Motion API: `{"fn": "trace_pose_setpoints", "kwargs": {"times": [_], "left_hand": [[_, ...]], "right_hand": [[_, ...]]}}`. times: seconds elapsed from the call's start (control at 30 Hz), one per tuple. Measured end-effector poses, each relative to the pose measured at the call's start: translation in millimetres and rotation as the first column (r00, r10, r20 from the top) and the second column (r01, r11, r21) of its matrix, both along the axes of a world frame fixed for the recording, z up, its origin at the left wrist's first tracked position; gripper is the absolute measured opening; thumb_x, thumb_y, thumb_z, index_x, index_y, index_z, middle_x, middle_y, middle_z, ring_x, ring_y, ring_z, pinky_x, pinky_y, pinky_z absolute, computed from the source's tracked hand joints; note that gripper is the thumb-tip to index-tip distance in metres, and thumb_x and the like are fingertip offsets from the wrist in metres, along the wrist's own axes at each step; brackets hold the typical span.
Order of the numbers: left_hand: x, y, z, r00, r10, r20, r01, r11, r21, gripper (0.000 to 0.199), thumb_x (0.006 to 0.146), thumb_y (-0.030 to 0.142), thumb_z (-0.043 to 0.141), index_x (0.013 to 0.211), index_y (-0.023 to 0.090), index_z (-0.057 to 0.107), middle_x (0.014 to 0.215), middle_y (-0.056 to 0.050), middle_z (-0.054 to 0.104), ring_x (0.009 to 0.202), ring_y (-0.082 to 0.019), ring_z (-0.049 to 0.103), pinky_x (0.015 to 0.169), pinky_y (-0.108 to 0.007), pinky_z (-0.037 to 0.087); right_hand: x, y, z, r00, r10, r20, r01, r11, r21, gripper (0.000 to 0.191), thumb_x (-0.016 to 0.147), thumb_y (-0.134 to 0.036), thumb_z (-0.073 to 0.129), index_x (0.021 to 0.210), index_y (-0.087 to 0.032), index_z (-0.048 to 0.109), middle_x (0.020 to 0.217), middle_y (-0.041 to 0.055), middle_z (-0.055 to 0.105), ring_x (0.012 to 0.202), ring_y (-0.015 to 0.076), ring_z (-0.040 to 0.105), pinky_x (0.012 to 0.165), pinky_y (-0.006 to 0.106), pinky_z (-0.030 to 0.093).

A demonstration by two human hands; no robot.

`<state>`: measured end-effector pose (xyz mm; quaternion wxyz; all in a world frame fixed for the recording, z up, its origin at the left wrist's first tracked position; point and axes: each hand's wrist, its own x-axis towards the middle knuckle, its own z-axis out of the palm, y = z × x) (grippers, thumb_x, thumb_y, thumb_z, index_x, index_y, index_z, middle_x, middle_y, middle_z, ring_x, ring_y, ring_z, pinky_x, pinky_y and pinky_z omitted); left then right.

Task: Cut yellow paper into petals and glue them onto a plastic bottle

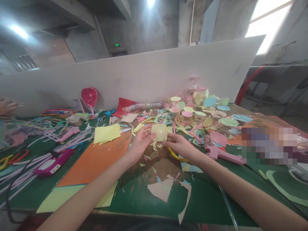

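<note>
Both my hands hold a small pale-yellow piece (159,132) above the middle of the table; it looks like a clear plastic cup with yellow paper against it. My left hand (142,138) pinches its left side with thumb and fingers. From the right, the fingers of my right hand (178,143) close on its lower edge. Just under my right hand shows a yellow curved handle (177,156), partly hidden. Scraps of cut paper (160,189) lie below and around the hands. To the left is a stack of yellow paper squares (106,133).
Clear cups topped with coloured paper discs (209,102) crowd the back right. A pink glue gun (223,154) with a cord lies right. Orange sheets (96,160), a magenta box (55,163) and scissors (18,157) are left. Another person's hand (7,107) shows far left.
</note>
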<state>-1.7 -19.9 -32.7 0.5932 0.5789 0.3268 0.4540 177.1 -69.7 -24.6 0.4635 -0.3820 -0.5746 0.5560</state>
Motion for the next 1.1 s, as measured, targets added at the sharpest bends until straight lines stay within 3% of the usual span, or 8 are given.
{"fn": "trace_pose_setpoints", "kwargs": {"times": [0.5, 0.67, 0.83, 0.97, 1.1], "left_hand": [[-2.7, 8.2, -16.2, 0.999, -0.003, -0.051, 0.003, 1.000, 0.004, 0.055, 0.080, 0.044, 0.074, 0.124, 0.025, 0.048, 0.126, -0.009, 0.064, 0.110, -0.022, 0.064, 0.091, -0.032, 0.048], [-1.2, 6.3, -15.8, 1.000, -0.005, -0.023, 0.006, 1.000, 0.020, 0.055, 0.080, 0.041, 0.074, 0.125, 0.023, 0.048, 0.130, -0.011, 0.062, 0.122, -0.024, 0.059, 0.101, -0.036, 0.045], [-0.2, 4.7, -12.8, 0.999, -0.013, -0.050, 0.015, 0.999, 0.050, 0.056, 0.079, 0.042, 0.075, 0.124, 0.022, 0.048, 0.133, -0.012, 0.061, 0.124, -0.027, 0.057, 0.102, -0.040, 0.046], [-0.2, 3.6, -10.3, 0.993, -0.017, -0.114, 0.027, 0.996, 0.085, 0.053, 0.079, 0.041, 0.075, 0.122, 0.022, 0.050, 0.134, -0.012, 0.061, 0.125, -0.027, 0.056, 0.100, -0.039, 0.048], [-2.4, 4.2, -8.7, 0.985, -0.068, -0.159, 0.089, 0.988, 0.126, 0.047, 0.081, 0.042, 0.073, 0.119, 0.022, 0.054, 0.133, -0.011, 0.062, 0.125, -0.028, 0.056, 0.097, -0.038, 0.049]], "right_hand": [[0.4, 1.2, -2.2, 0.996, -0.040, 0.081, 0.038, 0.999, 0.017, 0.036, 0.074, -0.042, 0.076, 0.105, -0.024, 0.071, 0.109, 0.0038, 0.075, 0.105, 0.0265, 0.067, 0.100, 0.043, 0.049], [1.4, 0.2, -1.3, 0.994, -0.060, 0.090, 0.058, 0.998, 0.025, 0.044, 0.077, -0.038, 0.073, 0.116, -0.022, 0.065, 0.119, 0.0055, 0.071, 0.112, 0.0258, 0.064, 0.101, 0.042, 0.048], [1.5, -1.5, 0.0, 0.996, -0.072, 0.060, 0.072, 0.997, 0.002, 0.043, 0.082, -0.032, 0.068, 0.122, -0.020, 0.060, 0.126, 0.0081, 0.067, 0.117, 0.0245, 0.061, 0.102, 0.038, 0.046], [2.4, -0.7, -0.3, 0.990, -0.117, 0.075, 0.116, 0.993, 0.019, 0.045, 0.082, -0.038, 0.069, 0.123, -0.020, 0.059, 0.127, 0.0090, 0.065, 0.116, 0.0246, 0.060, 0.097, 0.036, 0.048], [4.8, 2.1, -4.5, 0.997, -0.077, -0.002, 0.077, 0.996, 0.037, 0.044, 0.082, -0.043, 0.070, 0.119, -0.021, 0.062, 0.125, 0.0077, 0.066, 0.113, 0.0232, 0.062, 0.094, 0.033, 0.049]]}}
